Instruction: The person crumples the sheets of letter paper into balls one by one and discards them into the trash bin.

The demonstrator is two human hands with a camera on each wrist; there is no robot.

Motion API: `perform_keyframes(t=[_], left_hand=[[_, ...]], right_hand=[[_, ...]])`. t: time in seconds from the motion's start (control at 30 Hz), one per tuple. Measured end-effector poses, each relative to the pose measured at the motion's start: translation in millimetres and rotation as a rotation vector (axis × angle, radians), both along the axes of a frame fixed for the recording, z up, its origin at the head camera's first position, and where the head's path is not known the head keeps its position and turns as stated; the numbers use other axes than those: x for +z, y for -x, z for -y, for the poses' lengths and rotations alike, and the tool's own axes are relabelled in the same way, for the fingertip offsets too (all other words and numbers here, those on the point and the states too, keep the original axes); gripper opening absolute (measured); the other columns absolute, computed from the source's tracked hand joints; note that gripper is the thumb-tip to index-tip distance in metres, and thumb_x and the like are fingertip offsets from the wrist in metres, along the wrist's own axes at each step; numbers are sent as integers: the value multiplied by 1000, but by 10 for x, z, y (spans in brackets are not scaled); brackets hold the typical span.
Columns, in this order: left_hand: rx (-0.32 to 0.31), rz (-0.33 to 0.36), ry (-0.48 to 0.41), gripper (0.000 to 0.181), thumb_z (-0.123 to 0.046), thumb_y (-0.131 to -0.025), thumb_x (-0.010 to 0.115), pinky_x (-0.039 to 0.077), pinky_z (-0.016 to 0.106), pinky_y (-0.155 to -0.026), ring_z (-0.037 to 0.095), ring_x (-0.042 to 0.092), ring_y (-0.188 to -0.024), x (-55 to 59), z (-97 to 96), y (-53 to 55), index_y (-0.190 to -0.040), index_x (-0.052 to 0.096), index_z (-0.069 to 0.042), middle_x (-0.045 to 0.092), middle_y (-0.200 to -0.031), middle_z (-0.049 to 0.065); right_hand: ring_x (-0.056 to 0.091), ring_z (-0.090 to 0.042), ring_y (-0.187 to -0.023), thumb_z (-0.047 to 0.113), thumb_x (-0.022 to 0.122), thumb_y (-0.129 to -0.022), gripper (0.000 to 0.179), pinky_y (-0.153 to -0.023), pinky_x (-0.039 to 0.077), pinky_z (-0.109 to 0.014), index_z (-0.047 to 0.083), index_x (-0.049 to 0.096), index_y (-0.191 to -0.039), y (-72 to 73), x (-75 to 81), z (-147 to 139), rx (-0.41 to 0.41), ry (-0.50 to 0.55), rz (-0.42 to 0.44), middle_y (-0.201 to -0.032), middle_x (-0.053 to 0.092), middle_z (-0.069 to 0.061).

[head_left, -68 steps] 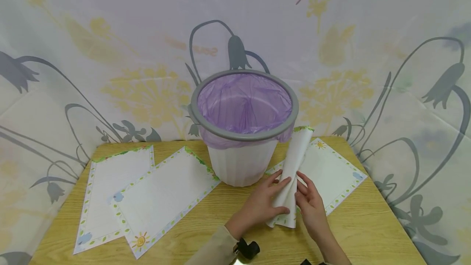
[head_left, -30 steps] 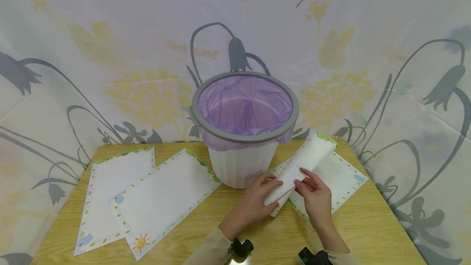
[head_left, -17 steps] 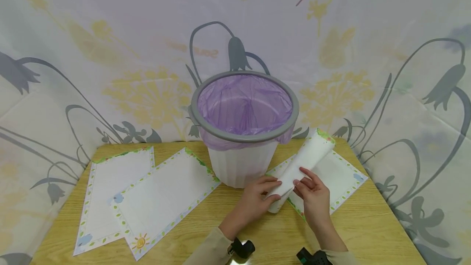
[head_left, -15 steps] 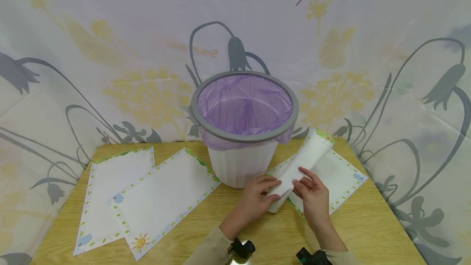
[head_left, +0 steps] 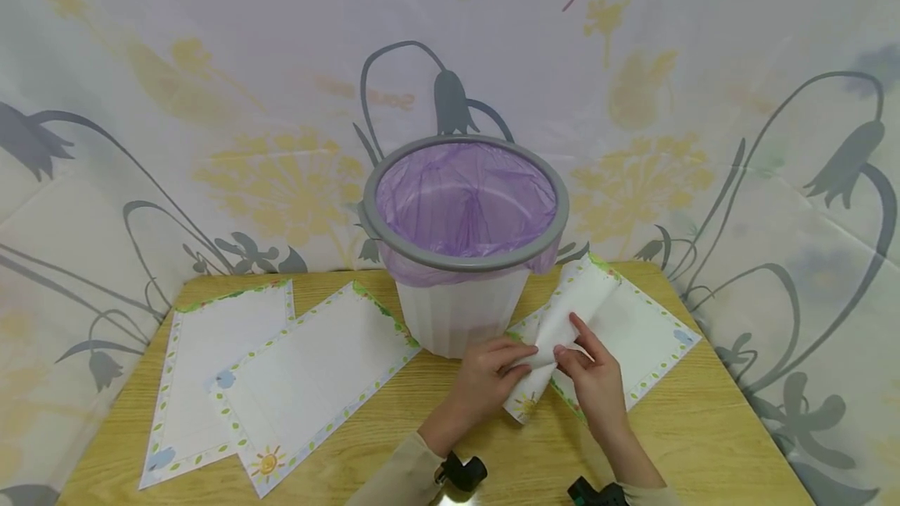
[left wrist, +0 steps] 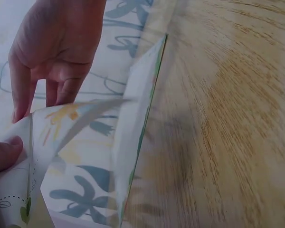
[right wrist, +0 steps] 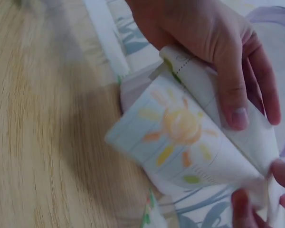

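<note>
Both hands hold a rolled sheet of white paper with a printed leaf border, low over the table's right half. My left hand pinches it from the left, thumb and fingers curled at its middle. My right hand grips its right side, thumb on the roll. Between the two hands the roll is squeezed and creased. In the right wrist view, its near end flares out with an orange sun print. Another bordered sheet lies flat beneath the roll, partly hidden.
A white bin with a grey rim and a purple liner stands at the table's back middle. To its left lie two overlapping bordered sheets, one in front and one behind. A patterned cloth hangs behind the wooden table.
Earlier the roll was fuller and turned about between the hands. Now it is pinched in at the middle, its sun-printed near end shows, and its far end has dipped. The bin and flat sheets stay put.
</note>
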State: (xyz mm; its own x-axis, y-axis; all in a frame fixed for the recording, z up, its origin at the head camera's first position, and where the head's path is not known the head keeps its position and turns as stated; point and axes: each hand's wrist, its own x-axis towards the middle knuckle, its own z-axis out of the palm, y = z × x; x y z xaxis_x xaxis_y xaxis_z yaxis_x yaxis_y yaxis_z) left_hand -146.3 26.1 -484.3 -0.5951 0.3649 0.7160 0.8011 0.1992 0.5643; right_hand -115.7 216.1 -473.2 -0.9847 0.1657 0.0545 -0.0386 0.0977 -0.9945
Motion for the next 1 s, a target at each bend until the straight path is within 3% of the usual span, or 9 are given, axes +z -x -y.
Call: perform_keyframes(t=[0.1,0.2,0.27,0.37,0.5,0.63,0.77,0.87,1.0], left_hand=[[-31,35,-11,24,4,-82,78,52,12,-77,15,70,-91,-14,5,-5,-105,76,-2,73,-99,8],[-43,52,-25,22,5,-82,78,53,12,-77,15,70,-91,-35,13,-8,-103,76,-2,74,-98,8],[-43,47,-29,22,5,-81,78,53,12,-75,13,70,-89,-41,16,-6,-102,77,-2,74,-97,8],[-41,27,-32,23,6,-80,79,52,11,-74,12,70,-86,-37,19,0,-101,77,-2,74,-95,7],[-68,-15,-31,23,5,-80,79,52,12,-76,10,70,-89,-14,14,15,-102,77,-3,75,-96,6],[-104,-49,-11,20,0,-83,78,52,14,-82,7,70,-94,12,0,38,-102,78,-4,75,-99,3],[-137,2,-9,18,-2,-86,76,52,15,-84,8,69,-97,32,5,44,-103,78,-5,75,-100,3],[-157,60,-7,18,-2,-88,73,52,18,-88,10,69,-100,49,22,41,-105,78,-6,75,-103,3],[-165,100,19,18,-2,-91,69,51,19,-90,10,68,-102,72,40,41,-107,78,-8,75,-105,2]], right_hand=[[55,-20,-117,16,71,-95,65,-87,55,-29,11,41,-153,-31,5,-29,15,-205,-28,-140,39,-18],[39,-41,-130,15,76,-90,68,-101,45,-55,4,45,-149,-50,4,-42,-11,-387,-116,-151,24,-27],[27,-51,-135,14,80,-86,69,-101,36,-68,0,48,-146,-55,8,-49,-45,-490,-183,-155,16,-31],[22,-55,-138,14,83,-82,71,-96,33,-73,-1,50,-144,-57,22,-61,-72,-584,-248,-159,17,-27],[27,-47,-142,16,83,-83,79,-104,35,-63,1,43,-149,-52,28,-78,14,-565,-244,-160,27,-20],[32,-38,-142,12,81,-84,92,-108,39,-34,3,25,-157,-48,-1,-74,115,-435,-209,-156,34,-20],[38,-38,-138,6,82,-81,101,-101,38,-12,8,18,-159,-62,-6,-58,123,-368,-237,-152,38,-24],[40,-39,-136,6,84,-80,99,-100,42,-15,9,24,-159,-71,17,-57,116,-395,-269,-154,36,-23],[38,-41,-137,6,84,-80,86,-100,47,-37,7,38,-153,-69,49,-66,111,-437,-299,-154,36,-23]])
